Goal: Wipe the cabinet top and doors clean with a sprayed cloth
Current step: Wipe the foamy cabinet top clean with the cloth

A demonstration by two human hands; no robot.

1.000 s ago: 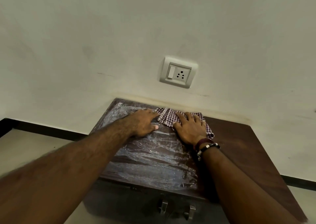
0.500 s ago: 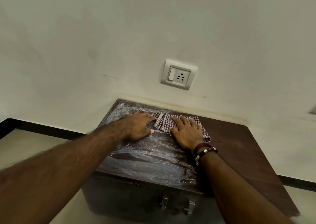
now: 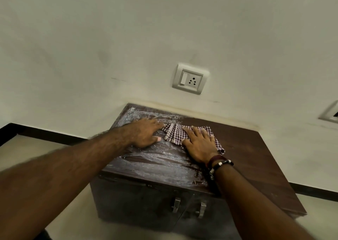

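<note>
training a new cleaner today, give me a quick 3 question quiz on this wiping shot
1. True or false: the right hand lies flat on the checked cloth.
2. Which part of the cabinet top shows streaky smears? A) left part B) right part
3. Fill in: on the wall above the cabinet sits a switch and ____ plate.

Key: 1 true; 2 A; 3 socket. Note that the left hand rests beside the cloth, its fingers at the cloth's edge, and the door handles are untouched.
</note>
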